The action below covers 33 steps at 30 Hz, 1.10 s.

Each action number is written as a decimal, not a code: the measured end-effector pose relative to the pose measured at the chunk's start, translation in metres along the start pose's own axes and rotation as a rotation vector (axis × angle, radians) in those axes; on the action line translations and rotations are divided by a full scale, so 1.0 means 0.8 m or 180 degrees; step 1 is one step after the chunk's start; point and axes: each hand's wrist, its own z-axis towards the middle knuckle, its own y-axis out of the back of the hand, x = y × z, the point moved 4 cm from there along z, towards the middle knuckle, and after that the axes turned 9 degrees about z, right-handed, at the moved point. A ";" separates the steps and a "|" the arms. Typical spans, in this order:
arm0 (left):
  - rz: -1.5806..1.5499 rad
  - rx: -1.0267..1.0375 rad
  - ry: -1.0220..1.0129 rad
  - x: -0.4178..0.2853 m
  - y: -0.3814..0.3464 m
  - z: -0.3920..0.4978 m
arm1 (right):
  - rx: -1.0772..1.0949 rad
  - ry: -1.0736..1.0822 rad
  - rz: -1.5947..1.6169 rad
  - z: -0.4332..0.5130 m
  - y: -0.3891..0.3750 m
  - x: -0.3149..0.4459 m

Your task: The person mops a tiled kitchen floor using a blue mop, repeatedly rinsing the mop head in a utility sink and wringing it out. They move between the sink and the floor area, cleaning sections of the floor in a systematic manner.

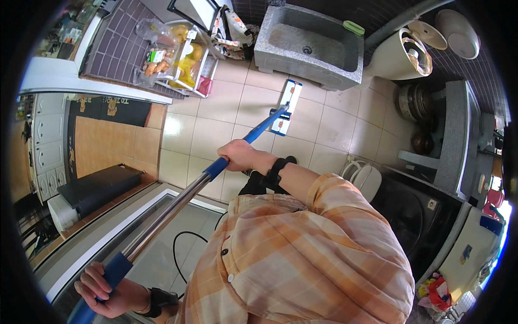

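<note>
A flat mop with a blue-and-metal pole slants across the view from lower left to upper middle. My right hand grips the lower part of the pole, at a blue sleeve. My left hand wraps around the blue upper grip. The rectangular mop head, white with blue edges, lies on the beige floor tiles, just before a grey stone sink basin. Black bands circle both my wrists. The mop's underside is hidden.
A white rack with bagged produce stands at upper left. On the right are a cream bin, dark jars, a folded pale stool and a black front-loading appliance. A black cable hangs by my left side.
</note>
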 end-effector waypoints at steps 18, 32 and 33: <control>-0.0462 0.0307 0.0882 0.050 -0.129 -0.044 | -0.0051 -0.0994 -0.0225 -0.154 0.089 -0.073; -0.1368 0.2352 -0.0298 -0.057 -0.152 -0.045 | 0.0395 -0.0675 -0.0208 -0.225 0.088 -0.014; -0.1422 0.2425 -0.0272 -0.057 -0.152 -0.043 | 0.0336 -0.0646 -0.0176 -0.232 0.089 -0.011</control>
